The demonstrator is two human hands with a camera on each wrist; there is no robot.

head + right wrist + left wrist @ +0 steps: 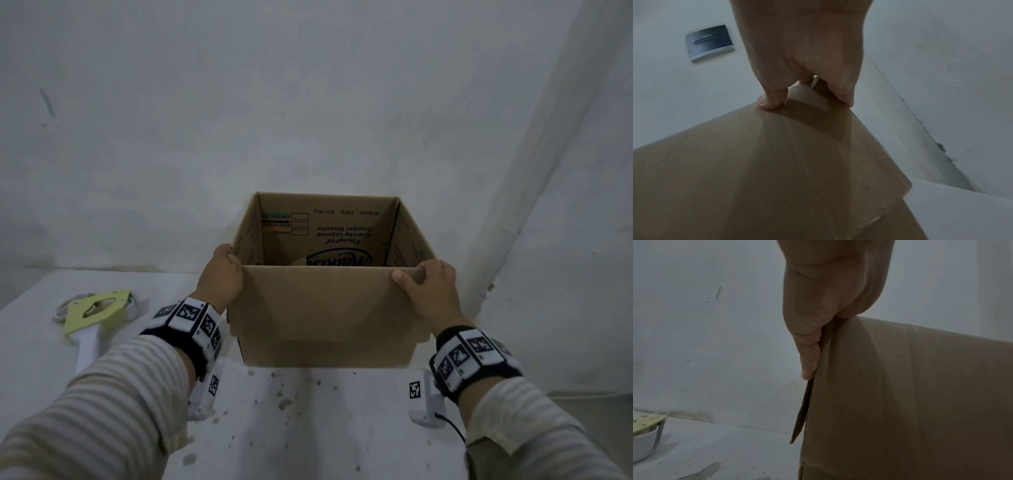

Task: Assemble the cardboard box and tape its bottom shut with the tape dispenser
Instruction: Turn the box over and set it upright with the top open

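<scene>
A white table fills the lower part of the head view. At its centre an open cardboard box is held upright, printed inside. The near corners are gripped: the left hand is curled around the left one, the right hand around the right. A tape dispenser lies at left centre, well apart.

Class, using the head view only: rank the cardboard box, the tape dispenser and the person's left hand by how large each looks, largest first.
1. cardboard box, clearly largest.
2. tape dispenser and left hand: they look about alike, and they lie at different distances from the camera, so no firm order.
</scene>
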